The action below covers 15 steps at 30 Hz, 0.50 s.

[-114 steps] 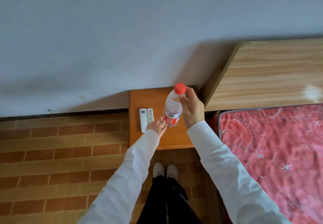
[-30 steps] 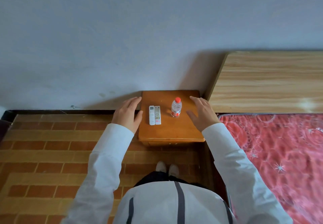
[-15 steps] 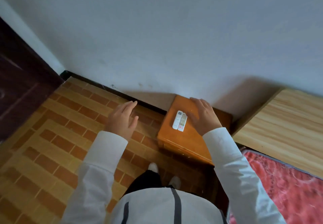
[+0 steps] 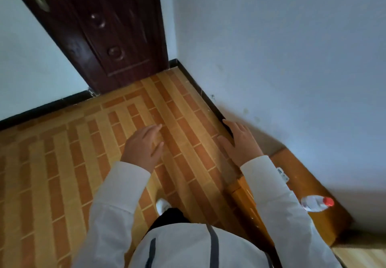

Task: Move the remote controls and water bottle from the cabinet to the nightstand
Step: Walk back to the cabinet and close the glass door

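The orange wooden nightstand point(image 4: 309, 186) sits at the lower right against the wall. On it stands the clear water bottle point(image 4: 316, 203) with a red cap. A white remote control point(image 4: 282, 174) peeks out beside my right sleeve; the rest of the remotes is hidden by the arm. My left hand point(image 4: 144, 145) hovers over the floor, empty, fingers apart. My right hand point(image 4: 240, 141) is empty too, spread above the floor near the black skirting, left of the nightstand.
A dark brown door point(image 4: 100, 27) stands in the corner at the upper left. Brick-patterned tile floor point(image 4: 62, 163) fills the left and middle. A pale wall point(image 4: 292, 48) runs along the right. A light wooden headboard corner point(image 4: 363, 255) shows at the bottom right.
The view has swung left, away from the nightstand toward the door. Both hands left the nightstand and now hang over the floor. The bottle stays on the nightstand.
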Tool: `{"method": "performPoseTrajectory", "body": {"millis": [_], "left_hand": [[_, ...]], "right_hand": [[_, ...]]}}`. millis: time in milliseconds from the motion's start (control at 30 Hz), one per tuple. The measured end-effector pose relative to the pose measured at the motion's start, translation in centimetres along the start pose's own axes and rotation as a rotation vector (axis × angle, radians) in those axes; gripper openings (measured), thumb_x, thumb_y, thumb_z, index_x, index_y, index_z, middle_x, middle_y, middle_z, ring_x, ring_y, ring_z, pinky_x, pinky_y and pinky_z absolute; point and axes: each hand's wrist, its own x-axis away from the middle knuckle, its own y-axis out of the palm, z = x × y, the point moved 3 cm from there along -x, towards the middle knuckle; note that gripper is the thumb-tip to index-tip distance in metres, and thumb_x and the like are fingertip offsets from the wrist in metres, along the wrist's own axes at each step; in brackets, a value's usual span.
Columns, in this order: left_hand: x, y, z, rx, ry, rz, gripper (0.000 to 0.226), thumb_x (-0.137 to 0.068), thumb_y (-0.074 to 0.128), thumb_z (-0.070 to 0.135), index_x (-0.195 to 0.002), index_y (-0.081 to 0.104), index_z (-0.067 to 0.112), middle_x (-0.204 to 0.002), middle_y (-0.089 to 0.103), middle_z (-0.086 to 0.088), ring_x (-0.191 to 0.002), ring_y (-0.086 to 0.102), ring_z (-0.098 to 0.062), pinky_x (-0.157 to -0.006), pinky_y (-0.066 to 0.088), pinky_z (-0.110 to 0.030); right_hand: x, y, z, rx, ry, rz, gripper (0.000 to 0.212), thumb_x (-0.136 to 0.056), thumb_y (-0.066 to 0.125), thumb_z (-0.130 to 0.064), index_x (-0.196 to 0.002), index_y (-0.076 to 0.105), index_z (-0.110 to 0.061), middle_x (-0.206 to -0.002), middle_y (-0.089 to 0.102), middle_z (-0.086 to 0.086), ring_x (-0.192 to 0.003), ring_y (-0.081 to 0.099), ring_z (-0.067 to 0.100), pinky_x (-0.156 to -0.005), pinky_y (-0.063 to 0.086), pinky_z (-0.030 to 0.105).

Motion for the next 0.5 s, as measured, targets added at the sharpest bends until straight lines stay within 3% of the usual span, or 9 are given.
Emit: {"method": "performPoseTrajectory", "body": {"millis": [167, 500], "left_hand": [[-0.2, -4.4, -7.7, -0.034, -0.144, 0.059, 0.045, -0.09, 0.053, 0.019, -0.135, 0.047, 0.014, -0.137, 0.05, -0.006, -0.127, 0.044, -0.024, -0.105, 0.034, -0.037], [1.2, -11.4, -20.5, -0.102, -0.434, 0.198, 0.044, -0.091, 0.053, 0.021, -0.134, 0.046, 0.018, -0.137, 0.05, -0.003, -0.126, 0.046, -0.023, -0.105, 0.038, -0.04]], "right_hand": [[-5.4, 4.1, -8.6, 0.022, -0.167, -0.049, 0.05, -0.095, 0.047, -0.037, -0.141, 0.036, -0.022, -0.148, 0.039, 0.002, -0.139, 0.033, 0.023, -0.114, 0.032, 0.044], [-12.8, 11.4, -24.6, 0.048, -0.433, -0.188, 0.051, -0.097, 0.046, -0.033, -0.144, 0.031, -0.021, -0.152, 0.033, 0.001, -0.142, 0.028, 0.022, -0.113, 0.027, 0.036]]}}
